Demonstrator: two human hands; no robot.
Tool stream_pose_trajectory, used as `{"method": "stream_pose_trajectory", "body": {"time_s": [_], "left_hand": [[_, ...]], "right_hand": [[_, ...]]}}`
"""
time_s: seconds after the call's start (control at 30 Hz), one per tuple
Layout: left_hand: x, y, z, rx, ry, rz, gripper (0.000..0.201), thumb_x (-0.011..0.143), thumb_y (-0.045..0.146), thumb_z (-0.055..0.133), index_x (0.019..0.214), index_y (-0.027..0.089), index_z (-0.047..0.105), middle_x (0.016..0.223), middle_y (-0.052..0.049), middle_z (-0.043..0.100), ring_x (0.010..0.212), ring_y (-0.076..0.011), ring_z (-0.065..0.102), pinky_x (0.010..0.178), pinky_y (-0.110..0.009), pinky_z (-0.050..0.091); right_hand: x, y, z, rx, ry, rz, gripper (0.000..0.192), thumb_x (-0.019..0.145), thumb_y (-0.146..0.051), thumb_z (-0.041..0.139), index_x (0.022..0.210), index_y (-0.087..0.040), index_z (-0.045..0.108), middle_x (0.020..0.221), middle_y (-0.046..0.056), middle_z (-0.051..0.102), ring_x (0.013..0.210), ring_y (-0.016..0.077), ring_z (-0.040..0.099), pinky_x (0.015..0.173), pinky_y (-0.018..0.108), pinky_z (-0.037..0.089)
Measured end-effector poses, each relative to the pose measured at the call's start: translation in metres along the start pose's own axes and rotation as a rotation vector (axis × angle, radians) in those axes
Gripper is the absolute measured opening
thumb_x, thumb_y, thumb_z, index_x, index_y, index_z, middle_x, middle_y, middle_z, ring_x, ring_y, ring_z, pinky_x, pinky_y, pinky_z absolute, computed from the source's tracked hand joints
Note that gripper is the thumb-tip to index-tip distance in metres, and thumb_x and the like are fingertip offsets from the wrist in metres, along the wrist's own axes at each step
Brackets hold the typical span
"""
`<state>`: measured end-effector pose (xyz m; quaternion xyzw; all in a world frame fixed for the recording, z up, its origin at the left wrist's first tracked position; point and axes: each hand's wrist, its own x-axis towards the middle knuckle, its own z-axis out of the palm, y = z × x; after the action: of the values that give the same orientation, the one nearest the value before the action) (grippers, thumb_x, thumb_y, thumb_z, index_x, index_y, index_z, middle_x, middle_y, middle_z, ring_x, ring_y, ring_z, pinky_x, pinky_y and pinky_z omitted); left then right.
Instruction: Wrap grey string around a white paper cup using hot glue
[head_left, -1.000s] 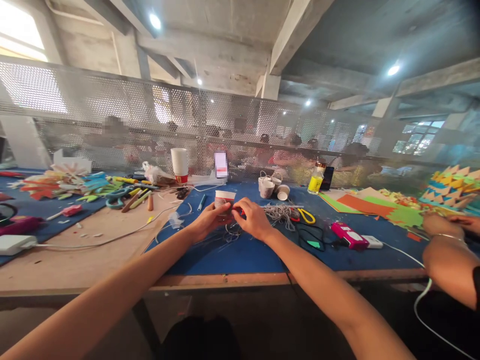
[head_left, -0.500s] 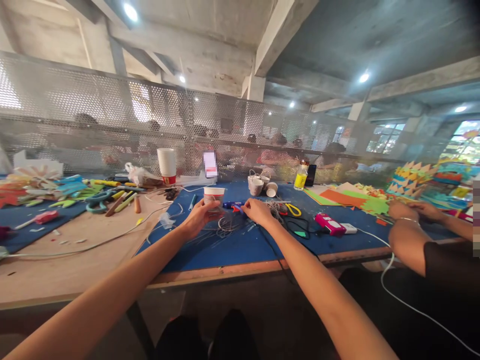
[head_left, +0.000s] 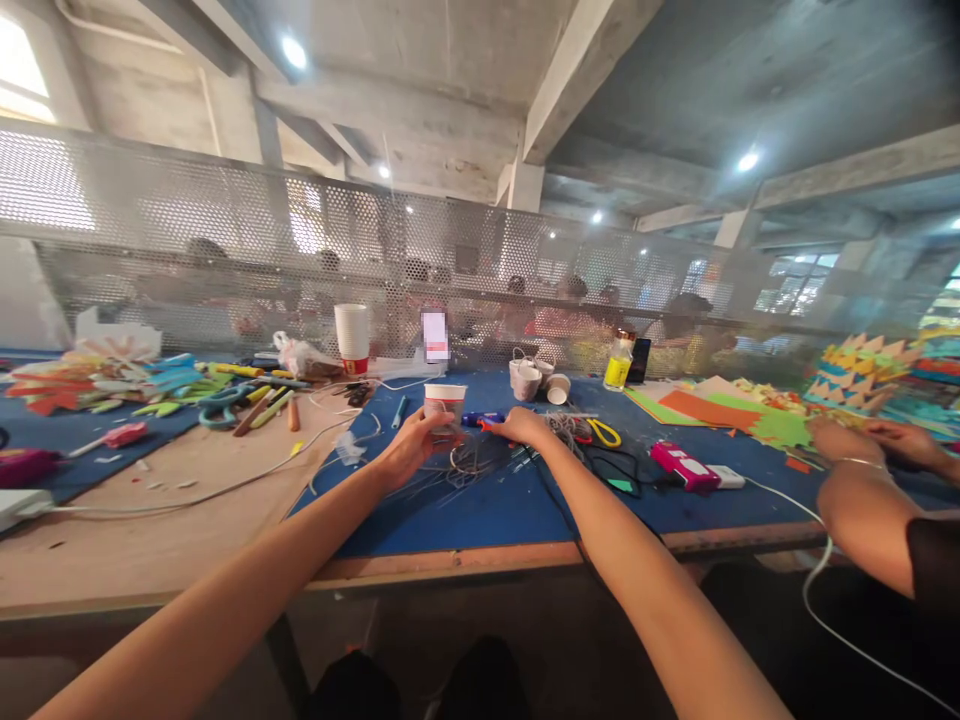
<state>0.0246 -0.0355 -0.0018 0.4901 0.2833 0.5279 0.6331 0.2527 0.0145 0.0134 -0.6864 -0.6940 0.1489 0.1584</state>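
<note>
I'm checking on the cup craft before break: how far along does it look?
Done, it seems: several small cups stand finished-looking at the back of the blue mat. In hand: the left hand holds a paper cup with string on it; the right hand rests at the blue glue gun. Left: loose twine and a tall stack of unused cups remain.

**No legible writing on the desk**

Nothing here can be read. The stack of paper cups (head_left: pixel 352 338) at the far left has a red band at its base, but any mark on it is too small to make out. The yellow bottle (head_left: pixel 618 368) carries a label that is blurred. The phone screen (head_left: pixel 435 336) is blurred out.
</note>
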Motion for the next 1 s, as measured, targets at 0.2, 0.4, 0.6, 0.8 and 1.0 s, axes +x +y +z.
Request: {"method": "stream_pose_trajectory", "body": {"time_s": [0.2,0.4,0.6,0.8,1.0], "left_hand": [[0.005,0.005,-0.006,-0.027,0.028,0.039,0.031,0.077,0.023,0.079,0.103,0.015,0.066,0.086,-0.004,0.074,0.075,-0.0194,0.074,0.077,-0.035,0.061],[0.008,0.006,-0.010,0.003,0.076,0.048,0.036,0.073,0.023,0.084,0.102,0.017,0.064,0.085,-0.003,0.072,0.076,-0.0184,0.074,0.072,-0.031,0.060],[0.009,0.003,-0.011,0.015,0.113,0.028,0.036,0.073,0.021,0.083,0.103,0.016,0.063,0.086,-0.003,0.071,0.074,-0.0182,0.074,0.073,-0.031,0.060],[0.009,0.002,-0.012,0.002,0.127,0.026,0.036,0.073,0.022,0.082,0.102,0.016,0.063,0.085,-0.003,0.071,0.075,-0.0197,0.075,0.071,-0.032,0.060],[0.008,0.003,-0.011,0.005,0.131,0.033,0.035,0.073,0.022,0.082,0.103,0.016,0.064,0.088,-0.004,0.072,0.076,-0.0196,0.074,0.076,-0.034,0.059]], "right_hand": [[0.005,0.009,0.007,0.374,0.059,-0.046,0.043,0.091,-0.053,0.063,0.065,-0.019,0.062,0.048,0.000,0.055,0.051,0.0183,0.061,0.051,0.026,0.043],[0.009,0.001,0.011,0.736,0.227,-0.079,0.028,0.094,-0.048,0.057,0.089,-0.020,0.060,0.073,0.002,0.066,0.056,0.0146,0.064,0.049,0.023,0.049],[-0.003,-0.015,0.006,1.190,0.326,-0.271,0.038,0.083,-0.042,0.069,0.111,-0.022,0.052,0.098,0.004,0.074,0.063,0.0128,0.069,0.060,0.026,0.059],[-0.016,-0.031,-0.013,1.142,0.300,-0.393,0.033,0.077,-0.041,0.073,0.099,-0.018,0.066,0.064,-0.006,0.059,0.055,0.0102,0.053,0.050,0.021,0.044],[-0.037,-0.031,-0.001,1.002,0.320,-0.456,0.034,0.083,-0.044,0.070,0.101,-0.015,0.074,0.065,-0.002,0.061,0.057,0.0118,0.052,0.056,0.024,0.043]]}}
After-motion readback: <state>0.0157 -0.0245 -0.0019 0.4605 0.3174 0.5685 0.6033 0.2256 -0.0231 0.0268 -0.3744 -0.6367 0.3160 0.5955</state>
